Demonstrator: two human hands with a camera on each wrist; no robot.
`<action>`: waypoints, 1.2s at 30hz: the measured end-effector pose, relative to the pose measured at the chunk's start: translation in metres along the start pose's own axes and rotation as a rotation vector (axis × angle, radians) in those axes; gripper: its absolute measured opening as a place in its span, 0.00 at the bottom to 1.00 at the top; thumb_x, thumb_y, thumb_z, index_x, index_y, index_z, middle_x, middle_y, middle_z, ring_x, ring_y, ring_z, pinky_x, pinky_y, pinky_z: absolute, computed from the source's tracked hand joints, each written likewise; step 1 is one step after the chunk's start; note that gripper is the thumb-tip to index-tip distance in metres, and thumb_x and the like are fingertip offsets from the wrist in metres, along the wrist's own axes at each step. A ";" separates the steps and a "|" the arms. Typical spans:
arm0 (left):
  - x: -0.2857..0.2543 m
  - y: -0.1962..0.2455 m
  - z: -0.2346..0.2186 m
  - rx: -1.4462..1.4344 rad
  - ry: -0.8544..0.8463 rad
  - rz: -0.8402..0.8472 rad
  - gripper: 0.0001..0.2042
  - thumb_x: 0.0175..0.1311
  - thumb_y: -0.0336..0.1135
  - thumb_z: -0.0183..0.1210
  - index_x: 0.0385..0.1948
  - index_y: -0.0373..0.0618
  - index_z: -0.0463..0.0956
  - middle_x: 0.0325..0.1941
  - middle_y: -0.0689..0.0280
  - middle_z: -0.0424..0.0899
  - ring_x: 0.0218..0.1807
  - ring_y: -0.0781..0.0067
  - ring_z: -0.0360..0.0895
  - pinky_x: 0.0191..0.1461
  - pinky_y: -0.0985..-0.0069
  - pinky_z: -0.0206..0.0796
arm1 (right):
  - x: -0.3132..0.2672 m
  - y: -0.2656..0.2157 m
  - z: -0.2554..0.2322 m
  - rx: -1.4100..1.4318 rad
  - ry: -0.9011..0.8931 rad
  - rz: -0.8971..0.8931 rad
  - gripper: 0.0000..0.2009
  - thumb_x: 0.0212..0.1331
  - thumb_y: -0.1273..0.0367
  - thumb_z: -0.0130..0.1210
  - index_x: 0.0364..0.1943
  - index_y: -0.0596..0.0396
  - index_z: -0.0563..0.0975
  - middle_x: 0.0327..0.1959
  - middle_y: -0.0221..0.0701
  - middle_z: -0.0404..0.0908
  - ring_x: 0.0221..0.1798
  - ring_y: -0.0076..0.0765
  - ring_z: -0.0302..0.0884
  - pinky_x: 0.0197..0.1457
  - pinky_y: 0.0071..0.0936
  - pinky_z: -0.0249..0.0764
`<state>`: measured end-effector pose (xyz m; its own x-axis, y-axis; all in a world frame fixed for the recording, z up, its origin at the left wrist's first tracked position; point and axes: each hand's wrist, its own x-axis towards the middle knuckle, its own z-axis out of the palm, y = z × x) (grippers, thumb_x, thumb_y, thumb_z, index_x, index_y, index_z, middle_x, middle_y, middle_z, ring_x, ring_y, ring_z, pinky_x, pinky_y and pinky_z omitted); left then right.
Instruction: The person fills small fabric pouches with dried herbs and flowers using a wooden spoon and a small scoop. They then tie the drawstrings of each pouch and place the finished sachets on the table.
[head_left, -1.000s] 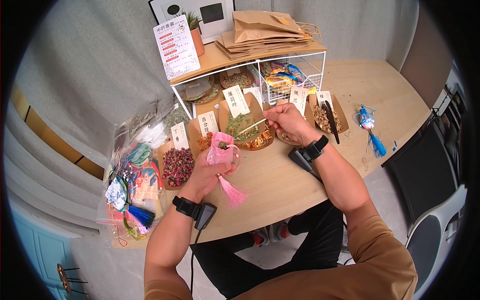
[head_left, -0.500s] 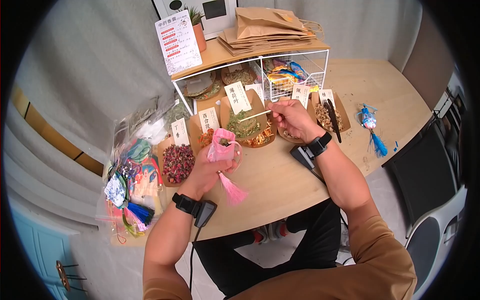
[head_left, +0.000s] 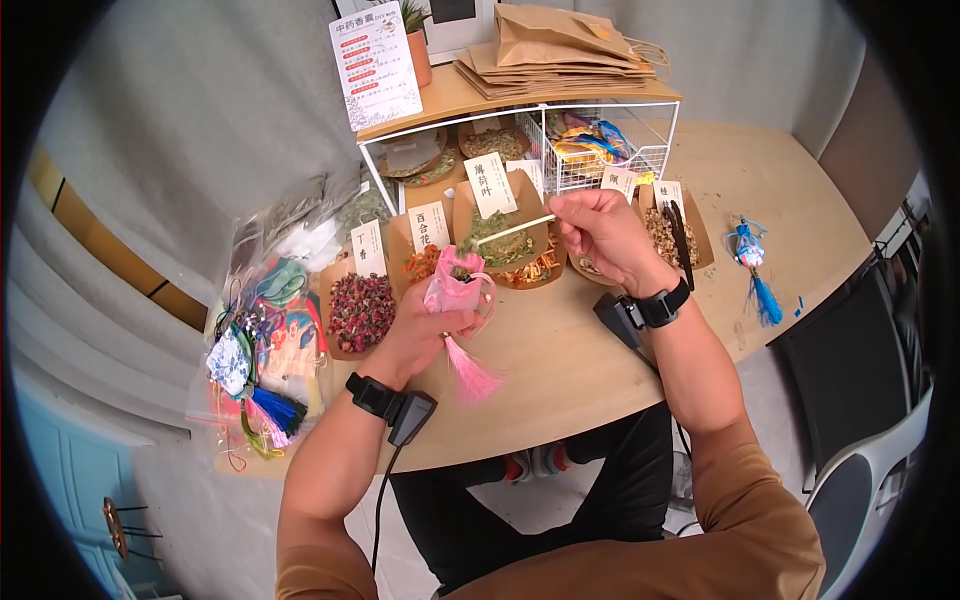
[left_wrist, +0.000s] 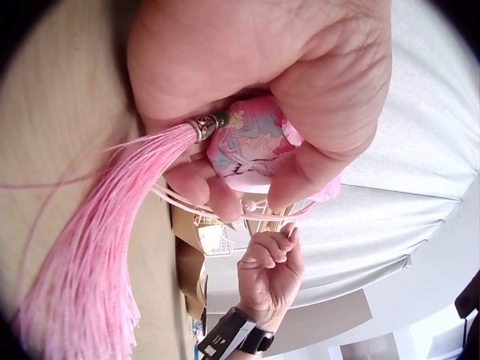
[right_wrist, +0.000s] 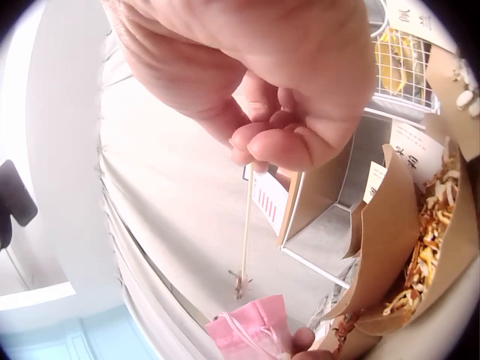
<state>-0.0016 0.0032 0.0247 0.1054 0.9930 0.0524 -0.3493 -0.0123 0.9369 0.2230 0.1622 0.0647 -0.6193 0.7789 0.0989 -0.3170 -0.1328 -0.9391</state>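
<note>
My left hand (head_left: 412,338) grips a small pink sachet pouch (head_left: 450,294), its mouth upward with dark green bits inside. A pink tassel (left_wrist: 97,247) hangs from the pouch below a metal bead, and a thin drawstring loops beside it. Between thumb and fingertips, my right hand (head_left: 612,238) pinches a thin pale stick (right_wrist: 247,225). Some dried leaf (right_wrist: 240,285) clings to the stick's lower tip, just above the pouch mouth. Behind the stick stands a paper tray (head_left: 535,208) of crumbled green leaves with a label card (head_left: 490,185).
Paper trays of rosebuds (head_left: 362,312), orange shreds (head_left: 530,268) and brown chips (head_left: 665,235) line the table. A black utensil (head_left: 681,232) rests on the chips. Bagged sachets (head_left: 275,340) lie left, a blue tasselled sachet (head_left: 748,250) right. Behind, a shelf (head_left: 440,117) carries paper bags (head_left: 560,60).
My right hand has raised the stick from the green-leaf tray and brought its tip leftward over the pouch mouth, with leaf on it. The left hand keeps its hold on the pouch.
</note>
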 end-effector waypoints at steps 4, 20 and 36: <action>0.000 -0.004 -0.005 0.003 0.010 -0.015 0.24 0.54 0.27 0.65 0.54 0.40 0.69 0.48 0.64 0.78 0.39 0.77 0.78 0.37 0.80 0.71 | -0.005 0.001 0.011 -0.158 -0.019 -0.120 0.08 0.61 0.69 0.61 0.33 0.61 0.83 0.21 0.24 0.78 0.21 0.14 0.69 0.23 0.13 0.66; 0.001 -0.007 -0.009 -0.022 0.028 0.031 0.17 0.54 0.26 0.62 0.47 0.37 0.73 0.42 0.63 0.80 0.37 0.74 0.79 0.38 0.80 0.69 | 0.018 0.017 -0.022 -0.669 0.377 -0.460 0.10 0.59 0.66 0.62 0.31 0.61 0.83 0.16 0.22 0.76 0.18 0.15 0.66 0.22 0.19 0.62; 0.001 -0.007 -0.010 -0.052 0.016 0.048 0.17 0.54 0.27 0.63 0.46 0.35 0.73 0.39 0.61 0.80 0.36 0.73 0.79 0.37 0.80 0.69 | 0.018 0.021 -0.020 -0.534 0.205 -0.113 0.11 0.59 0.68 0.60 0.24 0.62 0.81 0.16 0.22 0.75 0.19 0.14 0.63 0.21 0.20 0.61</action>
<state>-0.0085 0.0060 0.0144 0.0729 0.9932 0.0906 -0.4014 -0.0539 0.9143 0.2197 0.1857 0.0398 -0.4336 0.8803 0.1926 0.0658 0.2441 -0.9675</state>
